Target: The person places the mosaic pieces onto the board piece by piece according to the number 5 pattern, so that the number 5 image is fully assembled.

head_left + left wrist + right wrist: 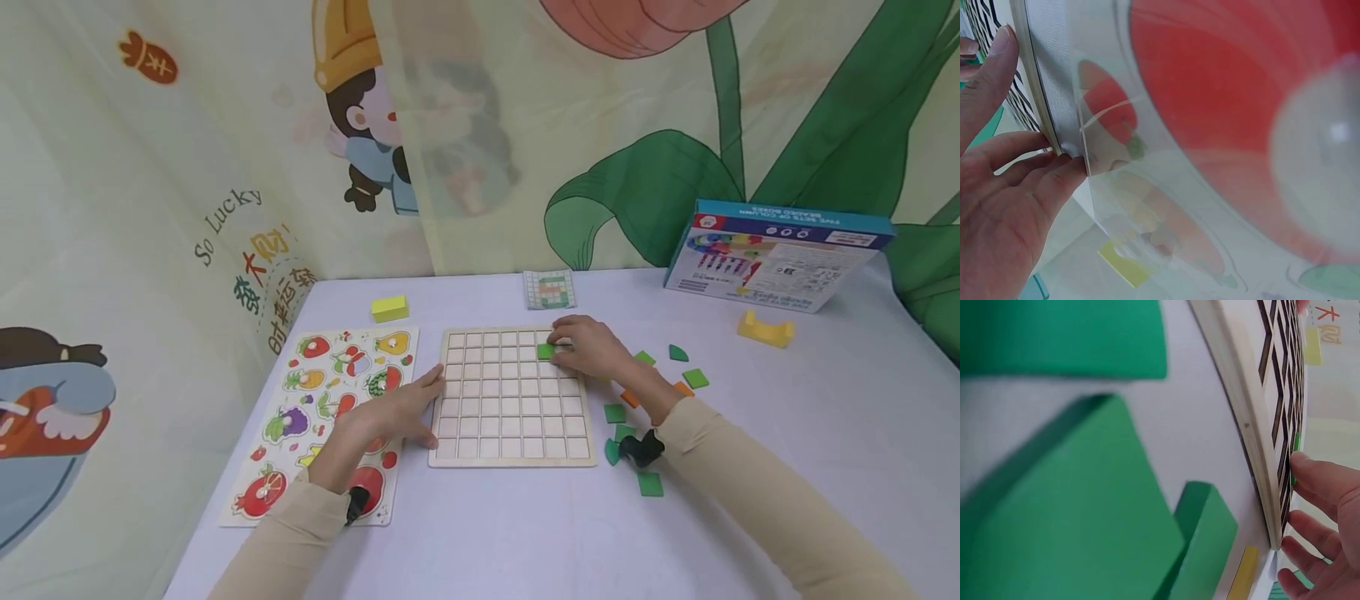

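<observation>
A wooden grid board lies flat on the table. My left hand rests against its left edge; in the left wrist view the thumb and outstretched fingers touch the board's rim. Over the upper right part of the board, my right hand pinches a green square tile against the grid. Only a thin green edge of that tile shows in the right wrist view. Right of the board lie loose green tiles, green quarter-round pieces and orange pieces, some partly hidden by my right arm.
Left of the board lies a fruit puzzle board, partly under my left arm. Behind stand a yellow block and a small patterned card. At the back right are a box and a yellow curved piece.
</observation>
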Tool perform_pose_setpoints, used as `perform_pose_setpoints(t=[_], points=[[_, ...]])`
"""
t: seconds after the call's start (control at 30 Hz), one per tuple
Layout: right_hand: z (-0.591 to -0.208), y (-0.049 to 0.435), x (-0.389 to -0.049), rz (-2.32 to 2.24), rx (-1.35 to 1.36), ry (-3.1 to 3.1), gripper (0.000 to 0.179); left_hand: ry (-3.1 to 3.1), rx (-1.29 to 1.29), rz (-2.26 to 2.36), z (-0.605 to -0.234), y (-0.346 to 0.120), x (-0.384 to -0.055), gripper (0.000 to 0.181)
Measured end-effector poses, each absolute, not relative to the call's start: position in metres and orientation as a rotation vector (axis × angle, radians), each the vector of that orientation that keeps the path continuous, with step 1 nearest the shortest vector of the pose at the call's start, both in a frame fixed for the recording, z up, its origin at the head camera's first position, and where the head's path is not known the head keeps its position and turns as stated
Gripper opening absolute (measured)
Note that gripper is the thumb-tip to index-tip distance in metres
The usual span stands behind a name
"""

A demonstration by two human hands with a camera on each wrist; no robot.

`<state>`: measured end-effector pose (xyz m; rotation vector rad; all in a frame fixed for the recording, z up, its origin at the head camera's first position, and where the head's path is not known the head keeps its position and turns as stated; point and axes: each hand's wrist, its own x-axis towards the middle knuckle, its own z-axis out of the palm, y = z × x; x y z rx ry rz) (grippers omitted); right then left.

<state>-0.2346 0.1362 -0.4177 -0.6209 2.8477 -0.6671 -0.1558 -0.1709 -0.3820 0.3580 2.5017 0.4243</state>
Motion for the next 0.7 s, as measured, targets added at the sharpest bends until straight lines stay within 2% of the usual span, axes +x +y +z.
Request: perform_pose_setpoints(t=[0.27,0.5,0.7], points=[[-0.411,0.153,-0.233,-0.856,-0.548,2.814,0.037,2.5,0.386,0.422,-0.386,-0.17,-0.155,0.095],[-0.387,0.203,-0.225,-1.034,-0.481,2.768,0.044,2.505,0.376,0.43,-0.385,-0.168,-0.155,0.094],[-0.389,0.243,-0.218,-0.938,-0.389,2.744,0.044,2.513,0.385,0.405,-0.384,-0.17,-0.155,0.095]])
